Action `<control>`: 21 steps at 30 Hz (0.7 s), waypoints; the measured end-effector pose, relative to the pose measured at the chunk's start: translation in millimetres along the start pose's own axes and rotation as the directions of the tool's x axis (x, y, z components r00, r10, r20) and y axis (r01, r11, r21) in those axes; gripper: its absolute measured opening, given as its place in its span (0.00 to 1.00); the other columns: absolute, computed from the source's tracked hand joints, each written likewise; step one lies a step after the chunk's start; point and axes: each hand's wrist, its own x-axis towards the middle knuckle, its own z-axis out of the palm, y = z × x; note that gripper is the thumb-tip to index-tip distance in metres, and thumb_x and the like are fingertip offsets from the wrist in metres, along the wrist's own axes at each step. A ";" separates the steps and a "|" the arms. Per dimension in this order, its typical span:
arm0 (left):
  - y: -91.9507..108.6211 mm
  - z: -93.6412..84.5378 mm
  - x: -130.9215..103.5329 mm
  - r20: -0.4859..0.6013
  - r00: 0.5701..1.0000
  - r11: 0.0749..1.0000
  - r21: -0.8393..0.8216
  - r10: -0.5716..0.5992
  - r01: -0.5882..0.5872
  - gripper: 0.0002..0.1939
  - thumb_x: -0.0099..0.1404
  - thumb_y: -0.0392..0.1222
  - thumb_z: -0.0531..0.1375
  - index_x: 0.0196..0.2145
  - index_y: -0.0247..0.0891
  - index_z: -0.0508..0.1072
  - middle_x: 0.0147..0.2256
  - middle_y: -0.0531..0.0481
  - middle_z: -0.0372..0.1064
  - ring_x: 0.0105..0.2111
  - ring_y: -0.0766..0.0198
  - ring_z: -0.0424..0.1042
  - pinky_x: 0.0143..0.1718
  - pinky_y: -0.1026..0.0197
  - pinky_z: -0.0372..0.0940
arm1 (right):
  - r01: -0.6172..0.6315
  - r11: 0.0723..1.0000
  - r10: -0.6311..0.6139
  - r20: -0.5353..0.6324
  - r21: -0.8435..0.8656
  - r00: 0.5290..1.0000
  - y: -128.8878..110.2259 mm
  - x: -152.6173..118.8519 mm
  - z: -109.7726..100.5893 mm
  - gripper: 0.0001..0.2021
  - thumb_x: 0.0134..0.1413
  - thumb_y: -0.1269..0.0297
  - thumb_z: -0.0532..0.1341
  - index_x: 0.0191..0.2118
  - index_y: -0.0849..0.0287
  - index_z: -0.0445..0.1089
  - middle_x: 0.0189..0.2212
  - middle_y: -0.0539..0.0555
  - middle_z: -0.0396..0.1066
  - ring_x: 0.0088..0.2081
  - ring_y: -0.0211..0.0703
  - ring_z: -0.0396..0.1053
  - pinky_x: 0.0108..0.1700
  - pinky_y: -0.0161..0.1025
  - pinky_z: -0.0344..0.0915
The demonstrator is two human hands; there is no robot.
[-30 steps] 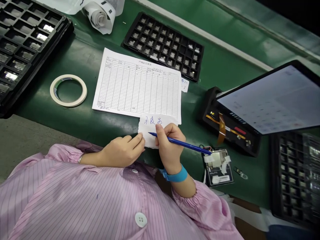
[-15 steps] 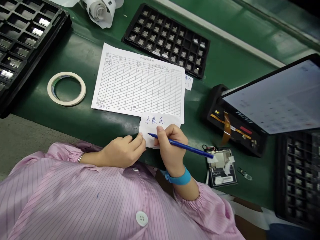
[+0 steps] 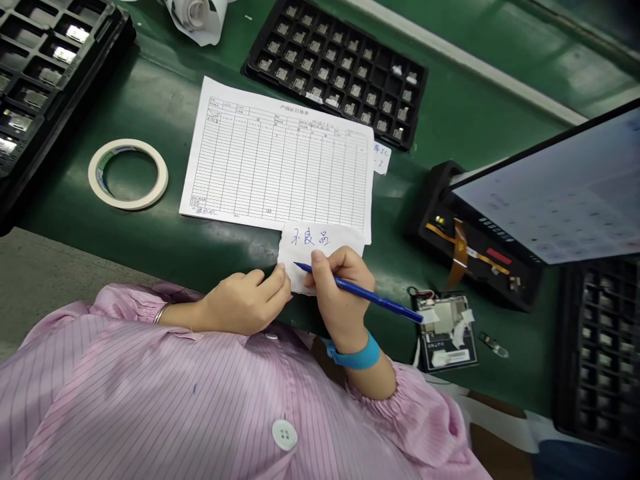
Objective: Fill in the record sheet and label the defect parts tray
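A small white paper slip (image 3: 345,237) with blue handwritten characters overlaps the lower edge of a printed form sheet (image 3: 280,167). My right hand (image 3: 345,293) is closed around a blue pen (image 3: 377,298), its tip at the slip's left part, below the writing. Whether the tip touches the paper I cannot tell. At the slip's lower left edge, my left hand (image 3: 247,300) has its fingers curled together, thumb and forefinger gripping the paper's edge. Part of the slip is hidden behind my right hand.
A masking tape roll (image 3: 129,201) lies left of the form. Black trays of small metal parts stand at the back (image 3: 340,67), far left (image 3: 115,40) and right (image 3: 570,373). A tilted screen (image 3: 555,193) rises at right, near a small circuit device (image 3: 447,333).
The camera view has shifted slightly, moving the screen and device a little right. Both hands keep their hold; the writing on the slip looks the same.
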 end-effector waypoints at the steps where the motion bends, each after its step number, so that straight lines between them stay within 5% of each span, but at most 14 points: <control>1: 0.1 0.1 -0.2 -0.002 1.000 1.000 0.004 0.000 0.000 0.12 0.63 0.39 0.58 0.41 0.30 0.74 0.44 0.44 0.73 0.21 0.69 0.61 0.15 0.65 0.54 | -0.001 1.000 0.001 0.014 -0.003 1.000 0.4 0.0 0.0 0.16 0.58 0.62 0.60 0.21 0.55 0.58 0.15 0.45 0.62 0.19 0.36 0.61 0.24 0.38 0.60; 21: 0.1 2.1 -1.1 -0.028 1.000 1.000 -0.017 -0.004 0.004 0.13 0.61 0.39 0.59 0.42 0.28 0.73 0.44 0.43 0.73 0.21 0.69 0.61 0.14 0.65 0.55 | 0.054 0.997 -0.052 0.034 -0.051 0.998 4.0 -3.8 -1.3 0.19 0.57 0.67 0.59 0.18 0.56 0.54 0.13 0.44 0.57 0.17 0.33 0.57 0.21 0.36 0.56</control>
